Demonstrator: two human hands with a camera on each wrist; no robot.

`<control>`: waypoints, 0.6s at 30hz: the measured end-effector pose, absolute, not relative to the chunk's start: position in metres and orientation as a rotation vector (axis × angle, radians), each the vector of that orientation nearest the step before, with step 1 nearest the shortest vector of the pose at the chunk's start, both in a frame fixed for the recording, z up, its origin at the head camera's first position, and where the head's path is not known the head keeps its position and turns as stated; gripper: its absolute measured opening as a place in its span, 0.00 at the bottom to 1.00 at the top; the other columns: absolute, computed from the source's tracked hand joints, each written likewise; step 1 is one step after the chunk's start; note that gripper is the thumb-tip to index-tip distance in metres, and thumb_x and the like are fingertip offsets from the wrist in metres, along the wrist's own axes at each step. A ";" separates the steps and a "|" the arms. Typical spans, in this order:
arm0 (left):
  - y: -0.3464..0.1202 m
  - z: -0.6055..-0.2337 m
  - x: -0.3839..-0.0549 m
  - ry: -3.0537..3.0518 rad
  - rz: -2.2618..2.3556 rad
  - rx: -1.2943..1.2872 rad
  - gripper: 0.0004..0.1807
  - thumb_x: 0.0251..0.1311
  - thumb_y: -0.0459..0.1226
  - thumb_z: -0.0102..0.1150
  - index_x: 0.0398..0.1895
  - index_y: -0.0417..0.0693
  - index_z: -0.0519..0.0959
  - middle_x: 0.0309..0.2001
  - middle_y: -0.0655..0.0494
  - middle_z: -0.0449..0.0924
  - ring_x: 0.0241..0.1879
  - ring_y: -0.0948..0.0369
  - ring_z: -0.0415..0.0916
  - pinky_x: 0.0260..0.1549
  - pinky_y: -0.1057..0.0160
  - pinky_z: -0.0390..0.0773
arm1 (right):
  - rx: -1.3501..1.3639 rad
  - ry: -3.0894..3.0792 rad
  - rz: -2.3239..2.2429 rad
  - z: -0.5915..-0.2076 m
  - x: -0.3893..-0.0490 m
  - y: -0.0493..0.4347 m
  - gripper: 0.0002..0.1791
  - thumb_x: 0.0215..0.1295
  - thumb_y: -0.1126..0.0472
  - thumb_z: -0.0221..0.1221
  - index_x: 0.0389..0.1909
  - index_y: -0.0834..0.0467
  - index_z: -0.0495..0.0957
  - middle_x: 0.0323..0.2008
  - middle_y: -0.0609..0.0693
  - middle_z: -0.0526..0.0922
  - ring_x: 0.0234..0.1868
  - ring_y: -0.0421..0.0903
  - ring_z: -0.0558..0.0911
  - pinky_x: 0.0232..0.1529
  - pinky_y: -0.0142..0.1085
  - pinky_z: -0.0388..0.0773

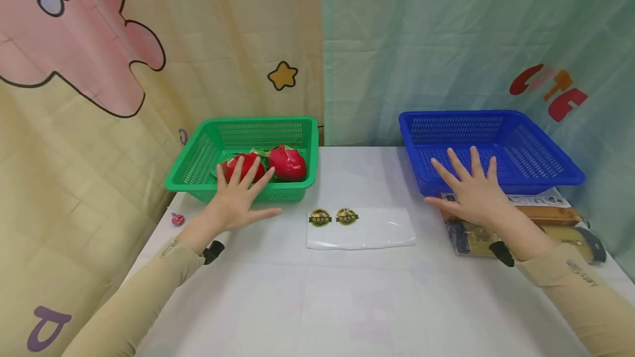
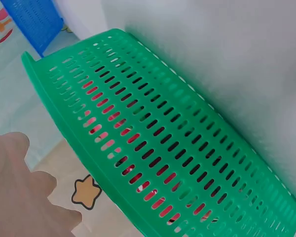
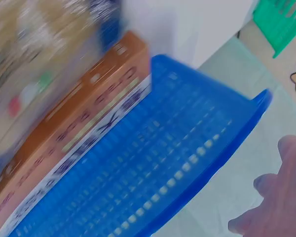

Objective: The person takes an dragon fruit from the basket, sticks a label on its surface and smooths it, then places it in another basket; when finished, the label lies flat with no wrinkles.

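Observation:
My left hand (image 1: pixel 232 203) is spread with straight fingers in front of the green basket (image 1: pixel 258 194), holding nothing. Inside that basket are two red dragon fruits (image 1: pixel 288 163), one partly hidden by my fingers. On the right, my right hand (image 1: pixel 477 194) is likewise spread and holds nothing, at the near side of the blue basket (image 1: pixel 541 183). Nothing shows inside the blue basket. Between the hands a clear plastic bag (image 1: pixel 372 233) with two round dark-and-gold labels lies flat on the white table. The wrist views show both baskets from the side, with fingertips beside them.
Below the blue basket lie a brown box (image 1: pixel 553 215) and a plastic-wrapped yellowish package (image 1: pixel 570 238). A small wrapped lollipop (image 1: pixel 177 218) rests at the table's left edge. Printed curtains (image 1: pixel 367 54) hang behind the white table (image 1: pixel 347 296).

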State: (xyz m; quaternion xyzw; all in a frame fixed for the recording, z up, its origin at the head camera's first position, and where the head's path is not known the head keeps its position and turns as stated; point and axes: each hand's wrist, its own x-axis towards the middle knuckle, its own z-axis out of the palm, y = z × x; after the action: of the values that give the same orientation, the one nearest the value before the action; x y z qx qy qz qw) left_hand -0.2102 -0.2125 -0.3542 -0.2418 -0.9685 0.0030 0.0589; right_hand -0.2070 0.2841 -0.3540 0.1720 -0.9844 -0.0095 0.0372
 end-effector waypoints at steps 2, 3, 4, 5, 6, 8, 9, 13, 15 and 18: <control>-0.212 -0.355 -0.207 -2.917 -0.035 -0.735 0.51 0.53 0.70 0.44 0.75 0.59 0.43 0.74 0.43 0.34 0.70 0.38 0.25 0.54 0.29 0.22 | 0.537 -3.002 0.009 -0.354 -0.207 0.277 0.50 0.60 0.30 0.49 0.74 0.47 0.37 0.73 0.62 0.33 0.66 0.67 0.21 0.56 0.66 0.19; -0.212 -0.356 -0.205 -2.909 -0.058 -0.737 0.50 0.54 0.70 0.44 0.75 0.59 0.42 0.74 0.44 0.33 0.70 0.38 0.24 0.54 0.29 0.22 | 0.544 -2.990 0.026 -0.354 -0.208 0.273 0.50 0.60 0.31 0.49 0.74 0.47 0.37 0.73 0.62 0.33 0.67 0.67 0.22 0.57 0.67 0.22; -0.211 -0.356 -0.203 -2.898 -0.085 -0.735 0.50 0.54 0.69 0.44 0.75 0.60 0.42 0.74 0.45 0.32 0.70 0.39 0.23 0.55 0.29 0.22 | 0.550 -2.981 0.043 -0.354 -0.208 0.268 0.49 0.61 0.32 0.49 0.74 0.47 0.37 0.73 0.62 0.34 0.67 0.67 0.22 0.58 0.67 0.24; -0.211 -0.357 -0.200 -2.885 -0.115 -0.733 0.50 0.55 0.69 0.44 0.75 0.60 0.41 0.74 0.45 0.32 0.70 0.40 0.23 0.55 0.30 0.22 | 0.559 -2.967 0.053 -0.354 -0.209 0.264 0.49 0.62 0.32 0.50 0.74 0.47 0.37 0.73 0.62 0.34 0.67 0.67 0.22 0.59 0.67 0.27; -0.210 -0.358 -0.198 -2.866 -0.141 -0.732 0.49 0.55 0.69 0.45 0.75 0.60 0.41 0.74 0.46 0.32 0.70 0.41 0.23 0.56 0.30 0.23 | 0.567 -2.952 0.065 -0.354 -0.210 0.259 0.48 0.62 0.33 0.50 0.75 0.47 0.38 0.73 0.62 0.35 0.67 0.67 0.23 0.60 0.67 0.30; -0.207 -0.360 -0.190 -2.829 -0.225 -0.727 0.49 0.56 0.67 0.46 0.75 0.61 0.41 0.74 0.48 0.32 0.71 0.43 0.23 0.57 0.30 0.25 | 0.587 -2.914 0.089 -0.354 -0.213 0.248 0.47 0.63 0.33 0.49 0.75 0.48 0.40 0.73 0.62 0.37 0.68 0.67 0.26 0.61 0.67 0.35; -0.205 -0.360 -0.187 -2.806 -0.274 -0.727 0.48 0.56 0.66 0.48 0.75 0.61 0.41 0.75 0.48 0.33 0.71 0.44 0.24 0.58 0.31 0.27 | 0.595 -2.897 0.107 -0.354 -0.215 0.242 0.46 0.63 0.33 0.49 0.75 0.48 0.41 0.73 0.62 0.37 0.68 0.66 0.27 0.61 0.66 0.37; -0.196 -0.366 -0.174 -2.673 -0.471 -0.706 0.45 0.57 0.59 0.55 0.74 0.58 0.48 0.73 0.46 0.45 0.71 0.44 0.40 0.60 0.32 0.44 | 0.641 -2.806 0.214 -0.355 -0.223 0.216 0.43 0.64 0.35 0.50 0.73 0.52 0.48 0.72 0.63 0.43 0.70 0.66 0.34 0.63 0.64 0.45; -0.192 -0.370 -0.170 -2.609 -0.567 -0.674 0.43 0.58 0.55 0.57 0.73 0.55 0.53 0.70 0.45 0.54 0.67 0.45 0.52 0.58 0.36 0.55 | 0.665 -2.763 0.308 -0.356 -0.227 0.203 0.42 0.65 0.37 0.50 0.72 0.55 0.52 0.71 0.64 0.48 0.70 0.66 0.39 0.63 0.62 0.48; -0.188 -0.377 -0.166 -2.550 -0.746 -0.587 0.38 0.59 0.51 0.59 0.71 0.51 0.59 0.61 0.44 0.67 0.53 0.49 0.70 0.44 0.46 0.73 | 0.688 -2.725 0.516 -0.357 -0.233 0.183 0.39 0.66 0.38 0.49 0.71 0.57 0.54 0.70 0.62 0.53 0.70 0.63 0.47 0.62 0.61 0.53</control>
State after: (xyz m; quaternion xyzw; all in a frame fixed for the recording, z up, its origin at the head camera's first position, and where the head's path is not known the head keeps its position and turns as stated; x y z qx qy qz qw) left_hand -0.1664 -0.1885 -0.3770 -0.2110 -0.9165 -0.2682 0.2088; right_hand -0.2328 0.1827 -0.3570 0.2385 -0.9440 0.1787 0.1416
